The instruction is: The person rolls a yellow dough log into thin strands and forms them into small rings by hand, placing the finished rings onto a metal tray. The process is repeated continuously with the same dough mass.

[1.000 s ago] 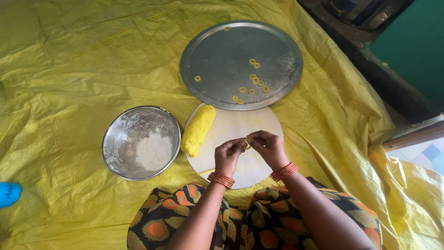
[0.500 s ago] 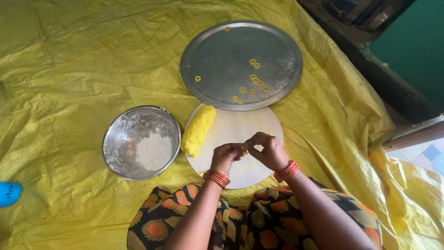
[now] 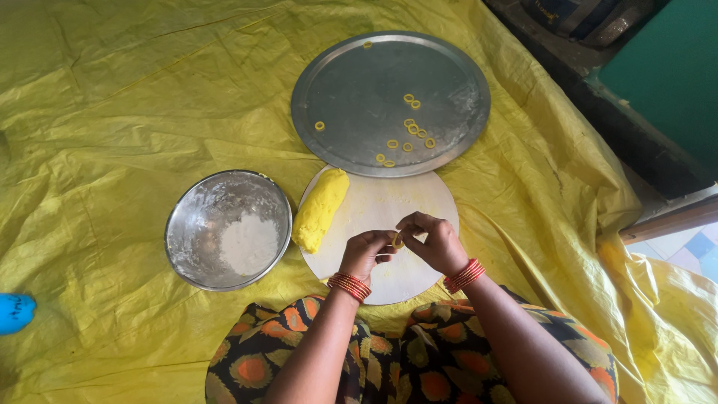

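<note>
My left hand (image 3: 368,252) and my right hand (image 3: 432,242) meet over the round white board (image 3: 389,206), fingertips pinched together on a small piece of yellow dough (image 3: 397,241). Both wrists wear red bangles. A yellow dough log (image 3: 320,209) lies on the board's left side, just left of my left hand. Beyond the board sits a large round metal plate (image 3: 359,82) with several small yellow dough rings (image 3: 410,127) on it.
A steel bowl (image 3: 196,221) with white flour stands left of the board. Everything rests on a crumpled yellow plastic sheet (image 3: 112,97). A blue object (image 3: 15,310) shows at the left edge. A dark ledge and green wall (image 3: 658,82) run along the right.
Both hands stay together over the board, and the fingers have shifted slightly around the small dough piece. Nothing else has moved.
</note>
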